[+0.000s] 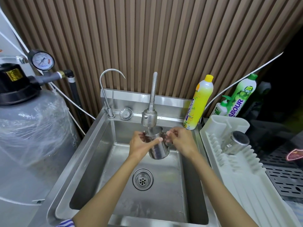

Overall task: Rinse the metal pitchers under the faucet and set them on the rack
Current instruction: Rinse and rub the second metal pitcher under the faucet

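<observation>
- Gripping the pitcher (158,149) with the left hand (141,143): fingers curled round the body, thumb across the near side.
- Pinching its handle side with the right hand (182,141), fingers curled up by the rim; can't make out the exact contact behind the fingers.
- Holding it in the air over the sink (105,145), near the far edge, mouth tilted up right under the faucet (149,117) head and almost touching it.
- Can't confirm flow; maybe a thin stream at the nozzle.
- Judging the step as mid-rinse, with the move to the rack (246,185) not yet done.
- Already parked at the rack's far end: second pitcher (236,143), lying on its side across the pegs.
- Risk: wet steel. Likely to slip once the left hand lets go, then drop into the basin towards the drain (142,179).
- Risk: knocking the rim on the faucet head when pulling out, given so little gap. Better to lower first, then go right.
- Risk: clipping the yellow soap bottle (199,102) at the sink's far right corner on the way across.
- Risk: carrying leftover water over the sink's right edge if not tipped out first.
- Risk: bumping the second pitcher if set down at the same far end; looks free to roll. Safer to aim for pegs closer to the rack's near edge.
</observation>
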`<state>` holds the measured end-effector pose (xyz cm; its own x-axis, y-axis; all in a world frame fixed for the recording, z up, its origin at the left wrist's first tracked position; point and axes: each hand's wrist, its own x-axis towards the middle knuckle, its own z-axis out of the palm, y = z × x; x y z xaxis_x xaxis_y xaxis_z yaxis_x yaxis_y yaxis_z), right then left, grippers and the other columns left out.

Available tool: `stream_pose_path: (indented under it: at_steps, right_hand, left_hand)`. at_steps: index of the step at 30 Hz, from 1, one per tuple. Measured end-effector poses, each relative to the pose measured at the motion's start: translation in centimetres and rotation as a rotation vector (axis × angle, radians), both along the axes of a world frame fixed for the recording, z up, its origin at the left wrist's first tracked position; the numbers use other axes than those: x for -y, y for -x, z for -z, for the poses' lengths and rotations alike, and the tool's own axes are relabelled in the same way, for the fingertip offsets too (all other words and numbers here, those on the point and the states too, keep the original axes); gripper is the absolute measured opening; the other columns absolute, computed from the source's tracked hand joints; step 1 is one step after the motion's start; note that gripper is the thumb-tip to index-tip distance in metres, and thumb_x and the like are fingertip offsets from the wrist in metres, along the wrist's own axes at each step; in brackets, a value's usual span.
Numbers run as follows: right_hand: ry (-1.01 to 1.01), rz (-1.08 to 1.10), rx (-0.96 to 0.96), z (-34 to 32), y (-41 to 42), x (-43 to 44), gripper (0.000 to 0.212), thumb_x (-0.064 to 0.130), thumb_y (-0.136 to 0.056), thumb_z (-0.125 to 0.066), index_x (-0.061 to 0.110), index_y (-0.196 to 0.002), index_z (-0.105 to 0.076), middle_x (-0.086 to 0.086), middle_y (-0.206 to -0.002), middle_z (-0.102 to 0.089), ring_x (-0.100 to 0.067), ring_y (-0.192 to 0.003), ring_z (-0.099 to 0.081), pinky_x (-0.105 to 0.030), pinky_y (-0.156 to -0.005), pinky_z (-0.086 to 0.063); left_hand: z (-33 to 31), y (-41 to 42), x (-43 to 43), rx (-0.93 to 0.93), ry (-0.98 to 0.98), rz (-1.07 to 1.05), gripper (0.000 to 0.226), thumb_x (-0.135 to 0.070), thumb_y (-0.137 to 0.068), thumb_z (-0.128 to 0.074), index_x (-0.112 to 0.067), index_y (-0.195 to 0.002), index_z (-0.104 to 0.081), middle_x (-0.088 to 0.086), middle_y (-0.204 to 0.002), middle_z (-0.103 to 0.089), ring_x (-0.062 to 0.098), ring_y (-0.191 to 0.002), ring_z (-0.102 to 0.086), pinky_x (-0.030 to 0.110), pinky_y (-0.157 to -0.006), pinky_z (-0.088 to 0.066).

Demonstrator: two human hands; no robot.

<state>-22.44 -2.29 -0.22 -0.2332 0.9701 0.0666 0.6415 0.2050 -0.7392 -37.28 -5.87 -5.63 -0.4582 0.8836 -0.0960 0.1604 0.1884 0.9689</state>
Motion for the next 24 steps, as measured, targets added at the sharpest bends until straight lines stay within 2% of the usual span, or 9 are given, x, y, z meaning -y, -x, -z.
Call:
stream_pose_path:
  at_steps: [2,5,6,9,11,14,17,20,24]
  right_hand:
    - [-0.094,-0.031,0.134,-0.7,0.0,-0.1,0.016,0.022,-0.091,-0.055,0.011,-0.087,-0.066,-0.008,-0.082,-0.071,-0.023,-0.078,-0.065,-0.029,-0.073,-0.047]
    - [-0.149,-0.048,0.132,-1.1,0.4,-0.2,0.015,0.019,-0.091,-0.055,0.009,-0.092,-0.066,-0.010,-0.088,-0.070,-0.025,-0.082,-0.062,-0.031,-0.073,-0.045]
    - [-0.143,-0.045,0.098,-1.1,0.6,-0.3,0.014,0.018,-0.091,-0.055,0.008,-0.093,-0.065,-0.009,-0.089,-0.069,-0.025,-0.083,-0.062,-0.030,-0.073,-0.045]
    - [-0.068,-0.022,-0.050,-0.4,1.1,-0.5,0.013,0.016,-0.091,-0.056,0.008,-0.097,-0.064,-0.002,-0.090,-0.064,-0.017,-0.086,-0.059,-0.021,-0.072,-0.039]
    - [0.043,-0.017,-0.206,0.5,1.3,-0.4,0.011,0.015,-0.092,-0.054,0.009,-0.097,-0.063,-0.002,-0.093,-0.064,-0.015,-0.091,-0.058,-0.020,-0.076,-0.040]
    - [0.198,-0.018,-0.426,2.0,1.9,0.2,0.011,0.009,-0.093,-0.051,0.010,-0.089,-0.061,-0.006,-0.093,-0.063,-0.017,-0.094,-0.058,-0.026,-0.087,-0.046]
    - [0.360,-0.037,-0.682,3.4,3.1,1.0,0.017,0.000,-0.094,-0.045,0.008,-0.083,-0.056,-0.016,-0.094,-0.060,-0.024,-0.095,-0.058,-0.028,-0.091,-0.049]
    - [0.420,-0.042,-0.739,4.1,3.9,1.5,0.016,0.001,-0.095,-0.043,0.007,-0.084,-0.054,-0.019,-0.098,-0.061,-0.019,-0.087,-0.063,-0.020,-0.081,-0.053]
    - [0.431,-0.073,-0.730,4.2,3.8,1.9,0.013,0.008,-0.096,-0.046,0.003,-0.090,-0.056,-0.015,-0.093,-0.067,-0.009,-0.073,-0.070,-0.017,-0.071,-0.056]
  left_hand:
    - [0.2,0.2,-0.5,0.076,-0.009,0.033,0.066,-0.031,-0.052,-0.090,-0.017,-0.102,-0.047,-0.002,-0.100,-0.063,0.011,-0.092,-0.062,0.020,-0.078,-0.049]
    - [0.2,0.0,-0.8,0.149,-0.035,0.018,0.072,-0.020,-0.054,-0.090,-0.015,-0.109,-0.043,0.005,-0.111,-0.062,0.018,-0.102,-0.062,0.028,-0.090,-0.049]
    - [0.1,-0.2,-0.9,0.150,-0.057,-0.004,0.073,-0.019,-0.053,-0.090,-0.015,-0.109,-0.042,0.004,-0.109,-0.063,0.018,-0.102,-0.062,0.025,-0.088,-0.049]
    - [-0.3,-0.5,-0.6,0.081,-0.156,-0.100,0.072,-0.014,-0.055,-0.089,-0.018,-0.108,-0.040,-0.002,-0.105,-0.058,0.014,-0.096,-0.059,0.003,-0.072,-0.043]
    - [-0.4,-0.5,-0.4,0.011,-0.236,-0.128,0.075,-0.009,-0.057,-0.087,-0.014,-0.116,-0.041,0.000,-0.114,-0.053,0.014,-0.103,-0.055,-0.002,-0.079,-0.038]
    - [-0.7,0.2,0.3,-0.131,-0.293,-0.109,0.084,-0.009,-0.059,-0.085,-0.008,-0.130,-0.040,0.004,-0.126,-0.048,0.016,-0.116,-0.049,0.016,-0.098,-0.036]
    - [-0.8,1.0,0.9,-0.278,-0.305,-0.101,0.083,-0.015,-0.060,-0.086,-0.006,-0.131,-0.042,0.007,-0.124,-0.047,0.020,-0.115,-0.049,0.020,-0.095,-0.038]
    - [-0.9,1.8,1.4,-0.360,-0.267,-0.123,0.084,-0.023,-0.059,-0.086,-0.007,-0.130,-0.045,0.008,-0.123,-0.046,0.020,-0.115,-0.048,0.017,-0.091,-0.034]
    - [-1.2,2.4,1.8,-0.410,-0.208,-0.163,0.080,-0.035,-0.059,-0.085,-0.012,-0.127,-0.048,0.006,-0.122,-0.046,0.020,-0.114,-0.048,0.031,-0.098,-0.040]
